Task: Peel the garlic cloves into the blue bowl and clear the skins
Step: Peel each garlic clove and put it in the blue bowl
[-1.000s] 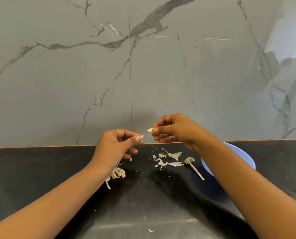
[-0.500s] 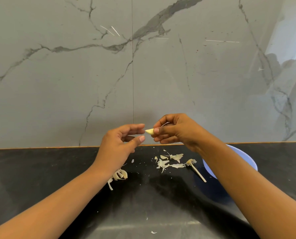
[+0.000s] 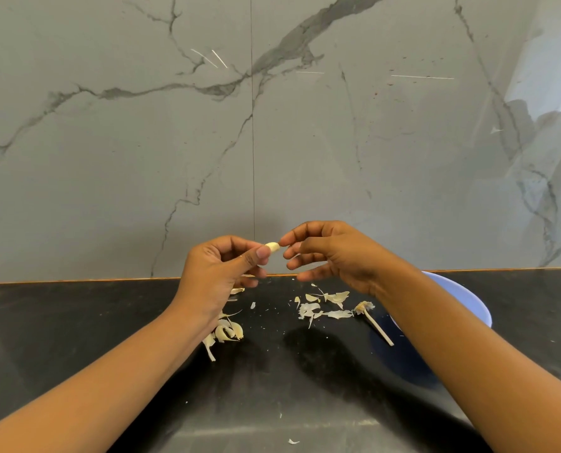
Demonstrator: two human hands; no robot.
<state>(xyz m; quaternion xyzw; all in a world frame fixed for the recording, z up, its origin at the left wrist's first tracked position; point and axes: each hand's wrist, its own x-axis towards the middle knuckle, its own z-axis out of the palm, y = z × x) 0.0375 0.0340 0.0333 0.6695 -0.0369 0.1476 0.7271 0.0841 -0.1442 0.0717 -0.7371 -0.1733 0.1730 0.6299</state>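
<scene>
1. While the left hand (image 3: 213,276) pinches the garlic clove (image 3: 272,247) between thumb and forefinger, it holds it up above the black counter (image 3: 76,322), probably so any scraps fall clear.
2. The right hand (image 3: 338,253) meets the clove's free end with a fingertip, its other fingers loosely spread. Whether its thumb nips anything I cannot tell.
3. The clove looks pale and bare, so I judge it nearly ready to drop.
4. The blue bowl (image 3: 468,302) sits under the right forearm, close for that drop.
5. Skins (image 3: 324,305) and a dry stem (image 3: 375,325) lie scattered below, with more skins (image 3: 228,331) by the left wrist. None are cleared yet.
</scene>
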